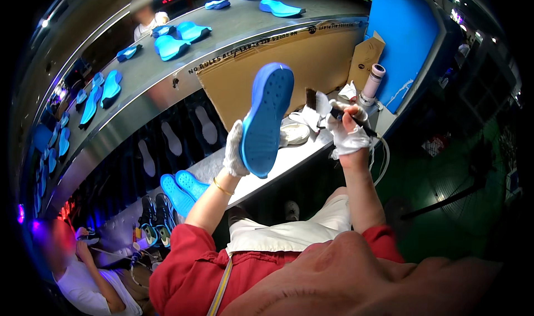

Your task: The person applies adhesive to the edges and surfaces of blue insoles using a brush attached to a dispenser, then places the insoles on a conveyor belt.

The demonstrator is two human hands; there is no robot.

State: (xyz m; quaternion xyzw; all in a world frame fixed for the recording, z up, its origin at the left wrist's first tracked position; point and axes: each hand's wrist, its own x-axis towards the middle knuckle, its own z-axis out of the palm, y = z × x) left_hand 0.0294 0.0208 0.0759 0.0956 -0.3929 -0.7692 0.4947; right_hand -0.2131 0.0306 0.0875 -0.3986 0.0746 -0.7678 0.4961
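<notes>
One blue sole [267, 113] is up, just right of the left hand [235, 152], which is clamped on its edge! The right hand [349, 132] closes around a brush [322, 102], bristles [311, 98] to its left; two more soles [177, 195] lie below-left of the left hand.

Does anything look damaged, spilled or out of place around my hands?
Nothing looks clearly spilled or damaged. A crumpled white scrap lies untidily near the pink bottle. Oddly, your right hand shows bare finger skin beyond its white glove, while your left hand, holding the blue sole, looks covered.
</notes>
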